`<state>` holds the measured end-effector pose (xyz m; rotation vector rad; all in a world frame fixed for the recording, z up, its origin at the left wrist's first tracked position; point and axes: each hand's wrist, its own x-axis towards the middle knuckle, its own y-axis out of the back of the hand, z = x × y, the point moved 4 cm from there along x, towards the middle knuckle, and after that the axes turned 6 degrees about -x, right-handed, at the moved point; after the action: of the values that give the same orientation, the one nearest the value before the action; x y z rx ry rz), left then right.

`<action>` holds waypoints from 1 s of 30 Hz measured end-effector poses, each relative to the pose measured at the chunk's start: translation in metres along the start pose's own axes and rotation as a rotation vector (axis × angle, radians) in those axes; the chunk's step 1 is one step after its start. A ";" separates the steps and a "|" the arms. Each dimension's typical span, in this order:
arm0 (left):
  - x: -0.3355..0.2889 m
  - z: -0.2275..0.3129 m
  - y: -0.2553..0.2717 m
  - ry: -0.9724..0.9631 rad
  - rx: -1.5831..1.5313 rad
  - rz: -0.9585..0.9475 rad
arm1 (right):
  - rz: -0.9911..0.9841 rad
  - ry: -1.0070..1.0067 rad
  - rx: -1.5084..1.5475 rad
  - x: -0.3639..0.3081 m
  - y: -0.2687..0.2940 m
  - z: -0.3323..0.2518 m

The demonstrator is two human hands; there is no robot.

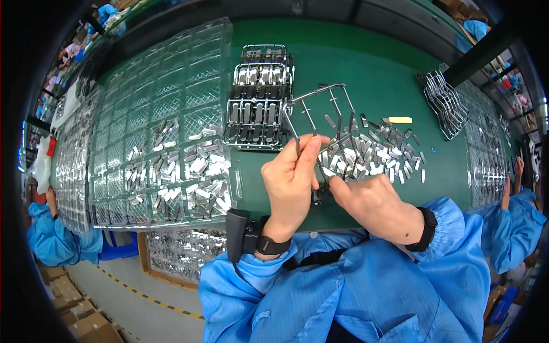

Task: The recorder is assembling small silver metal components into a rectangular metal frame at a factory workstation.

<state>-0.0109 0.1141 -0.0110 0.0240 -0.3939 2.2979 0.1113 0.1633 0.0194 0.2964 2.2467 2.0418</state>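
Note:
A shiny metallic runner frame with thin bars is held up over the table in front of me. My left hand pinches its left side between thumb and fingers. My right hand is closed at the frame's lower right, its fingertips close to my left fingers. Whether a small piece sits between those right fingertips is hidden. Just behind the frame, many loose silvery and dark oblong pieces lie scattered on the green table. A yellow strip lies at their far edge.
Left of my hands, clear plastic trays hold heaps of similar pieces in their near compartments. A stack of full frames stands at centre back; stripped-looking frames lie at right. A carton sits below the table edge. Co-workers in blue flank me.

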 end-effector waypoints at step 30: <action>0.004 -0.013 0.001 0.135 -0.016 0.045 | 0.150 0.239 -0.090 -0.006 0.003 -0.001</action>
<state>-0.0128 0.1199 -0.0233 -0.1486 -0.3460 2.3248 0.1169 0.1612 0.0224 0.2312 2.3180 2.3622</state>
